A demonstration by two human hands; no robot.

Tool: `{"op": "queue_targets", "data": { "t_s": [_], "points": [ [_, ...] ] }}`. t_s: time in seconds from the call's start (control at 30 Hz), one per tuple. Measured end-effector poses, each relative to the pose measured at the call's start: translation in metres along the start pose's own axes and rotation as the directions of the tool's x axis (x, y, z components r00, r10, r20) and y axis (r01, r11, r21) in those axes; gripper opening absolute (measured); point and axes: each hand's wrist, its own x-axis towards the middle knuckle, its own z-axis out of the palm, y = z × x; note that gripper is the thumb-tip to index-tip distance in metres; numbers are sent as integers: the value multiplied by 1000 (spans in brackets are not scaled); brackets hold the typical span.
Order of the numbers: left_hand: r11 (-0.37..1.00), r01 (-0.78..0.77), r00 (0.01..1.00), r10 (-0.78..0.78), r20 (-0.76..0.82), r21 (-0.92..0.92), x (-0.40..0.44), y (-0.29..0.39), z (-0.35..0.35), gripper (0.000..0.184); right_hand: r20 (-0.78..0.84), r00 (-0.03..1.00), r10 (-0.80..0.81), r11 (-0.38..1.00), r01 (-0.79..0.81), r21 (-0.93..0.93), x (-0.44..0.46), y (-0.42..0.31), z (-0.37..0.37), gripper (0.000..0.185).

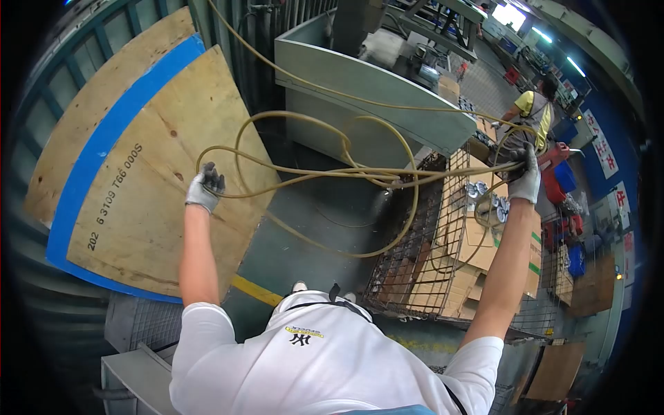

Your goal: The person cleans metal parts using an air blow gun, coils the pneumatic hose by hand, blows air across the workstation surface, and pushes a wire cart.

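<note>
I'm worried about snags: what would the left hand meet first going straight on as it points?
The left hand would probably meet the yellowish hose curving just ahead; depth is unclear.

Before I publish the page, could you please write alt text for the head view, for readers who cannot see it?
Loops of yellowish hose stretch between two gloved hands: the right hand grips the gathered strands, and the left hand is at the opposite loop. A wooden board stands left; cardboard in a wire basket is on the right.
</note>
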Motion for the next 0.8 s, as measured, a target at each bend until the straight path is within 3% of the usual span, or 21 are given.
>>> {"op": "queue_targets", "data": {
  "t_s": [0.03, 0.1, 0.17, 0.2, 0.27, 0.3, 0.33, 0.37, 0.43, 0.47, 0.5, 0.53, 0.57, 0.6, 0.63, 0.7, 0.77, 0.8],
  "points": [
    [999, 35, 992, -30, 122, -36, 0, 2, -11, 21, -31, 999, 13, 1000, -13, -6, -3, 4, 9, 20],
    [1000, -17, 992, 16, 127, 6, -31, -11, 11, 22, -28, 998, 50, 993, -46, 106, 10, 22, 11, 18],
    [981, 6, 976, -47, 212, 192, -51, -32, 27, 27, -112, 989, 100, 992, -91, 84, 0, 29, 47, 18],
    [928, -54, 962, -51, 270, 369, -56, -44, 32, 32, -36, 991, 126, 986, -121, 113, -6, 36, 64, 19],
    [779, -164, 934, -76, 350, 605, -59, -69, 41, 47, -33, 992, 119, 991, -120, -60, -27, 44, 102, 23],
    [652, -246, 946, 2, 323, 717, -62, -81, 52, 50, 8, 995, 104, 987, -102, -124, -38, 49, 120, 25],
    [441, -470, 882, 210, 422, 765, -42, -103, 44, 49, 34, 996, 84, 990, -80, -118, -46, 57, 135, 27],
    [173, -626, 756, 375, 537, 760, -24, -124, 35, 48, 61, 996, 66, 992, -59, -113, -54, 63, 149, 28],
    [51, -621, 676, 540, 502, 782, -51, -145, 62, 40, 33, 998, 56, 990, -52, -133, -58, 80, 164, 31],
    [276, -686, 699, 504, 506, 673, -78, -157, 83, 31, 42, 997, 67, 985, -60, -159, -59, 86, 168, 32],
    [334, -647, 762, 323, 562, 686, -103, -168, 98, 28, 54, 995, 78, 980, -67, -186, -62, 91, 173, 33],
    [256, -620, 782, 124, 610, 742, -123, -184, 108, 33, 27, 996, 84, 980, -77, -185, -72, 87, 184, 32],
    [295, -595, 762, -90, 642, 748, -125, -215, 107, 45, 37, 995, 87, 978, -79, -193, -78, 88, 190, 32],
    [242, -586, 757, -175, 629, 773, -138, -237, 114, 63, 33, 997, 65, 985, -59, -165, -83, 90, 194, 32],
    [307, -509, 754, -291, 589, 804, -146, -254, 124, 79, 28, 999, 41, 990, -36, -136, -87, 92, 199, 32],
    [589, -320, 715, -364, 597, 743, -154, -288, 142, 88, 20, 999, 44, 994, -42, -97, -91, 93, 205, 30],
    [671, -103, 677, -494, 546, 734, -156, -315, 150, 82, 31, 994, 108, 994, -109, 12, -97, 88, 209, 28],
    [694, -126, 641, -489, 592, 709, -155, -323, 148, 75, 52, 994, 100, 994, -102, 49, -103, 86, 211, 27]
  ]
}}
